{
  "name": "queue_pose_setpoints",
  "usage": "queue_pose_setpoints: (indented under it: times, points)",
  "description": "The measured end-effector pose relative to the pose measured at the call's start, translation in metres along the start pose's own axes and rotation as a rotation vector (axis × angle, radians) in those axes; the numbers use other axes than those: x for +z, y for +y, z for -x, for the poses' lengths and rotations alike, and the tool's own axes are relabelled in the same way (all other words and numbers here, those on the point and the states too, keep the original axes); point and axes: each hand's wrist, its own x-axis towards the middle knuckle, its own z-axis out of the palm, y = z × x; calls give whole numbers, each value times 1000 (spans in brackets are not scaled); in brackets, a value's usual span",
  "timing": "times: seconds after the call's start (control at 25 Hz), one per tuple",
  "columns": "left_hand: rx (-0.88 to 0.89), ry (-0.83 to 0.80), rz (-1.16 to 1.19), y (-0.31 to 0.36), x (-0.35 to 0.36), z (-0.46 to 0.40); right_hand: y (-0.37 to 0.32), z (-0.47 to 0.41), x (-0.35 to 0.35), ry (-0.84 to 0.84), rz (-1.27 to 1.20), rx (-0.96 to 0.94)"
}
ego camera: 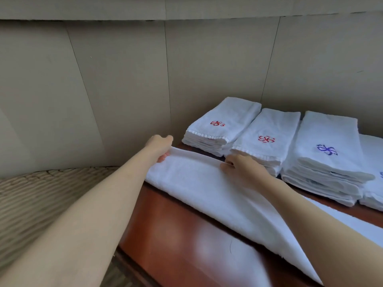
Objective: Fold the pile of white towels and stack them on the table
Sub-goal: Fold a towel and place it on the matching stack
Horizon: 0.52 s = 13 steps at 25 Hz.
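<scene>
Two hands: both of yours grip the far fold of one long white towel (207,189) at mid-frame.
Left hand (159,147): closed on the towel's left far corner; your fingertips are tucked under the cloth, hidden.
Right hand (242,168): pinched shut on the same folded edge, further right.
Towel: lies across the red-brown table (176,235), running to the lower right, where your right forearm covers part of it and the frame cuts it off.
Folded stacks: first stack (219,125) and second stack (267,139) carry a red pinwheel emblem; third stack (325,154) a blue one.
Fourth stack (373,183): cut by the right edge, only a blue speck showing.
Writing: no letters legible to you.
Backdrop: beige panelled wall (124,79); woven surface (31,204) at lower left, blurred.
</scene>
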Motion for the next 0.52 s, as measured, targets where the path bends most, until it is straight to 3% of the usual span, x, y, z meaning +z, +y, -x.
queue_pose_setpoints:
  times: [0.16, 0.28, 0.52]
  points:
    - [121, -56, -390, 9, 5, 15, 1, 9, -11, -35, -113, 58]
    - [372, -39, -831, 27, 26, 59, 21, 40, -31, -99, -153, 109]
    - [942, -471, -651, 59, 111, 183, 90, 163, -72, -181, -208, 279]
